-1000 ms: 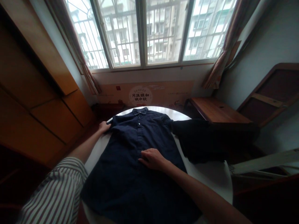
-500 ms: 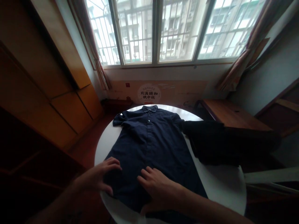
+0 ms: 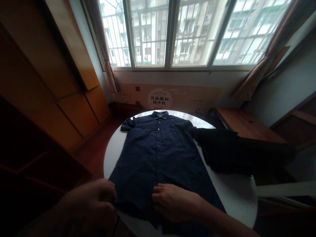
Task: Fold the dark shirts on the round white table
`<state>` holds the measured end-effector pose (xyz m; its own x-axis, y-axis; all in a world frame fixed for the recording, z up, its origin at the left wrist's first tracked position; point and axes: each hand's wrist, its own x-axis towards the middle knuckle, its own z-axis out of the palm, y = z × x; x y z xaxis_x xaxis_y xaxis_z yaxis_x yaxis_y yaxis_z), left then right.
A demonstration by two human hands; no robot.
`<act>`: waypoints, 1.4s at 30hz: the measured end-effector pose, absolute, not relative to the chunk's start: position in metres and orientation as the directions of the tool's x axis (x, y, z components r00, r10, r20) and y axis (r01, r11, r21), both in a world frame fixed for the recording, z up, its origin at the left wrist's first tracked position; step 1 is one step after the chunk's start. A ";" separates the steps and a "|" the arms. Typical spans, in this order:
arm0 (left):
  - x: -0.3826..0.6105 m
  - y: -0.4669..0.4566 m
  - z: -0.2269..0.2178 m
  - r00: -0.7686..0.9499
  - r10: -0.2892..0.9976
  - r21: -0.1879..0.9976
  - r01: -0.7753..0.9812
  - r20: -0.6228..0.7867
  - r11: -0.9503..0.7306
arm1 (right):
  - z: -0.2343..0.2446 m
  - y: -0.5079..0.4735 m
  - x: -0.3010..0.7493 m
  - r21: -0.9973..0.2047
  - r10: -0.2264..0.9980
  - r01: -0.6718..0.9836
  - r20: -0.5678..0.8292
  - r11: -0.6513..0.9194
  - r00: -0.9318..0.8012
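Observation:
A dark navy short-sleeved shirt [image 3: 158, 151] lies spread front up on a round white table [image 3: 115, 151], its collar at the far edge. At the shirt's lower left edge, my left hand [image 3: 98, 197] is closed with the shirt's edge in its fingers. My right hand [image 3: 170, 200] is closed on the fabric near the middle of the lower hem, its fingers curled in. The bottom of the shirt hangs near the front table edge, partly hidden by my right hand and arm.
A dark folded cloth [image 3: 224, 149] lies on the table's right side, touching the right sleeve. Behind it stands a wooden desk [image 3: 249, 125]. Wooden cabinets [image 3: 74, 115] line the left, and a barred window [image 3: 170, 36] is ahead.
Both hands have gone from open fingers to closed on the shirt. My left hand has moved down and left. The shirt's front lies flatter, with its left side pulled straighter.

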<state>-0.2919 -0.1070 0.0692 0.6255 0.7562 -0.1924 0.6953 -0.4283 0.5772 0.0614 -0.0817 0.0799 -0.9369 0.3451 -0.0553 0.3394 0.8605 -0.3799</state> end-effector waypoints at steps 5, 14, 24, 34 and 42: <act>-0.246 -0.036 0.095 0.665 0.743 0.570 0.639 -0.073 -0.516 | 0.089 -0.005 0.092 -0.521 0.637 0.518 0.067 0.679 -0.768; -0.142 0.172 0.036 0.293 0.941 0.538 0.773 0.170 -0.338 | 0.104 0.184 0.215 -0.285 0.997 0.957 0.069 0.049 -0.031; -0.138 0.225 -0.010 0.219 0.975 0.301 0.927 0.047 -0.222 | 0.083 0.247 0.243 -0.393 0.942 0.895 -0.327 -0.210 0.077; -0.139 0.222 -0.010 0.199 0.977 0.330 0.920 0.077 -0.213 | 0.106 0.240 0.207 -0.821 0.997 0.568 -0.079 -0.067 0.003; -0.136 0.218 -0.006 0.197 0.979 0.193 0.960 0.058 -0.205 | 0.128 0.225 0.217 -0.823 0.989 0.561 -0.011 -0.093 0.149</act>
